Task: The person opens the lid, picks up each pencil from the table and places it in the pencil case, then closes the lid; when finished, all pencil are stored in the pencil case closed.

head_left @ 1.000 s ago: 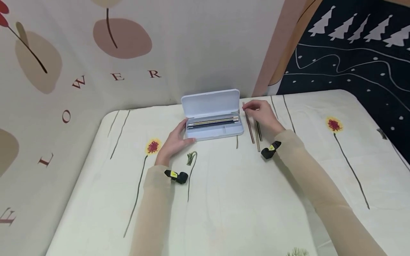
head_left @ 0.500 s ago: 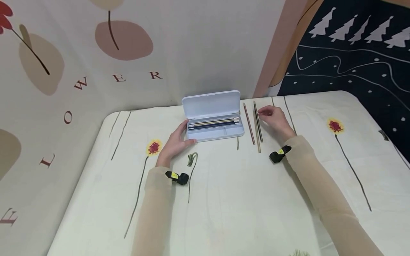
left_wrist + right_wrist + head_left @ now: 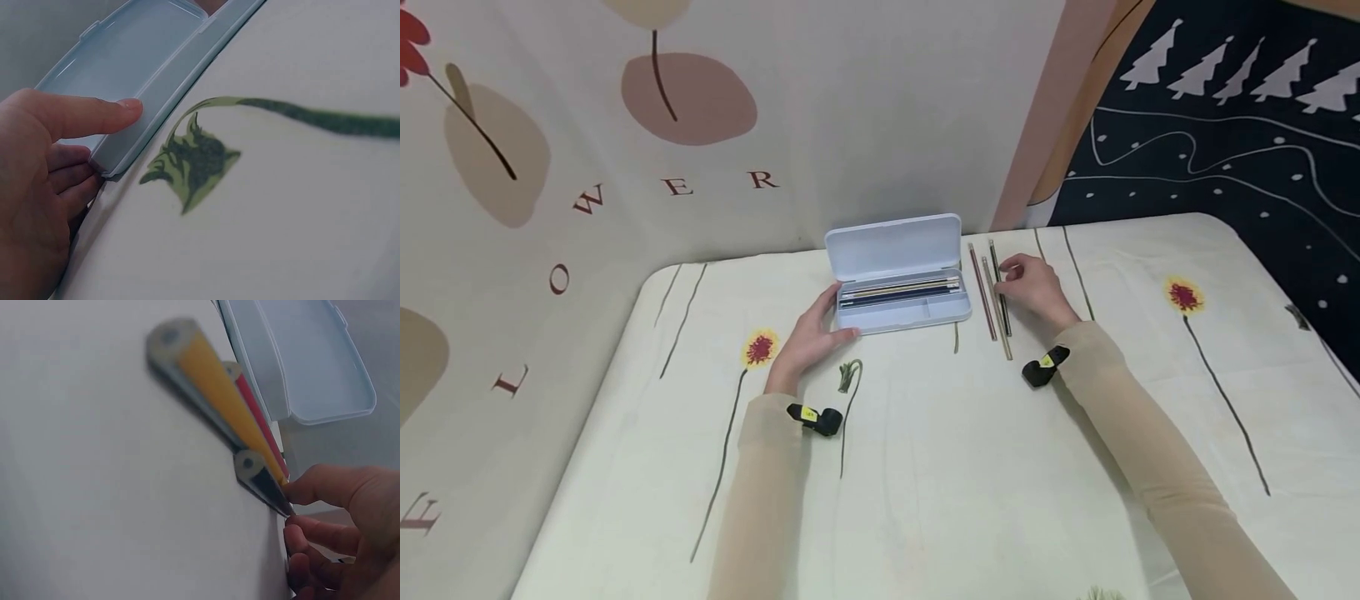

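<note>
A pale blue pencil case [image 3: 880, 322] stands with its lid up at the far edge of the table, holding several pencils [image 3: 901, 292]. My left hand [image 3: 807, 342] holds its left end, thumb along the front and fingers at the side, as the left wrist view also shows. To the right of the case lie a red pencil [image 3: 982, 292], a gold-yellow pencil [image 3: 219, 387] and a black pencil [image 3: 264, 482]. With thumb and index finger my right hand [image 3: 1036, 290] pinches the black pencil, and the thumb also touches the gold-yellow one.
The table wears a white cloth [image 3: 917, 467] printed with flowers and stems. Directly behind the case hangs a pale printed curtain [image 3: 880, 108], with a dark tree-patterned cloth [image 3: 1210, 150] to the right. A small camera is strapped to each wrist.
My right hand has left the red pencil, moved right, then come slightly back left to the other two. The gold-yellow and black pencils' far ends have shifted left. My left hand stays put.
</note>
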The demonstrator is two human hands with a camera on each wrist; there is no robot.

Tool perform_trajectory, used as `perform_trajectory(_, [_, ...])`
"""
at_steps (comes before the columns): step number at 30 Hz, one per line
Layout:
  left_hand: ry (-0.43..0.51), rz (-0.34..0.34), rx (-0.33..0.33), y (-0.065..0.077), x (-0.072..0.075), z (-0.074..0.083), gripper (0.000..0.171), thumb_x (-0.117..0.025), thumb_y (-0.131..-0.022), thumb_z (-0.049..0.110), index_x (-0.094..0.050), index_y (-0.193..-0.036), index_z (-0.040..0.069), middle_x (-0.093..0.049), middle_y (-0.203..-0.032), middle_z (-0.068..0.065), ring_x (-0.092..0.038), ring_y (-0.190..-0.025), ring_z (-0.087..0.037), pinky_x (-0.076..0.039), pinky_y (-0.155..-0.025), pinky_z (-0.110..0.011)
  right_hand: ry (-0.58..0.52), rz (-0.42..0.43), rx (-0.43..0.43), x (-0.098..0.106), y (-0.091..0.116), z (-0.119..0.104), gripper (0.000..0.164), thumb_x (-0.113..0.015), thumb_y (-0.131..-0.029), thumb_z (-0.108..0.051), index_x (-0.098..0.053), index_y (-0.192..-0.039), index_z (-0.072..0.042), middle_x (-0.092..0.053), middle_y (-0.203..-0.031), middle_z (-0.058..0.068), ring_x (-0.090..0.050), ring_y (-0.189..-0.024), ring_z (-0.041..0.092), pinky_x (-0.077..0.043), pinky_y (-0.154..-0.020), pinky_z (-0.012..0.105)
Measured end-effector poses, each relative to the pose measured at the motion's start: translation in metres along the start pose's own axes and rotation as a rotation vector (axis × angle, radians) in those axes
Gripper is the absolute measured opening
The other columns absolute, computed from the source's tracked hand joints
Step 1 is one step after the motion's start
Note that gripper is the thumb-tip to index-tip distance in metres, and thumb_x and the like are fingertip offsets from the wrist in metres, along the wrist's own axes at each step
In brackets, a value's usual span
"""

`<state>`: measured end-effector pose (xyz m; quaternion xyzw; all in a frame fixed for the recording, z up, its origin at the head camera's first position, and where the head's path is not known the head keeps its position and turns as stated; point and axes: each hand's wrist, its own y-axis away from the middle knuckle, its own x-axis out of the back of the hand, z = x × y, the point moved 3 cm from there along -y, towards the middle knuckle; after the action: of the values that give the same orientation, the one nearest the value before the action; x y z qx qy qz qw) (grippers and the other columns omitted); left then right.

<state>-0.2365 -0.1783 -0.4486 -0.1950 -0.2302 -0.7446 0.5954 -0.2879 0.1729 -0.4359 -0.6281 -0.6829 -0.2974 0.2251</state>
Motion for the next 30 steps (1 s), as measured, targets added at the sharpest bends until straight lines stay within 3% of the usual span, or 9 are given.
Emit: perform_trajectory(30, [-0.001, 0.012, -0.016, 0.0035, -0.0001, 0.0007, 0.087, -0.072, -0.083, 0.016, -0.022, -0.154, 0.01, -0.026, -0.156, -0.012, -0.017, -0.144, -0.028, -0.012, -0.116, -0.046, 0.007, 0.041, 0.023, -0.0014, 0.0085, -0.0033, 0.036, -0.061, -0.09, -0.007, -0.058, -0.124, 0.004, -0.061, -0.099, 0.017, -0.055, -0.084, 0.028, -0.042, -0.07, 0.034])
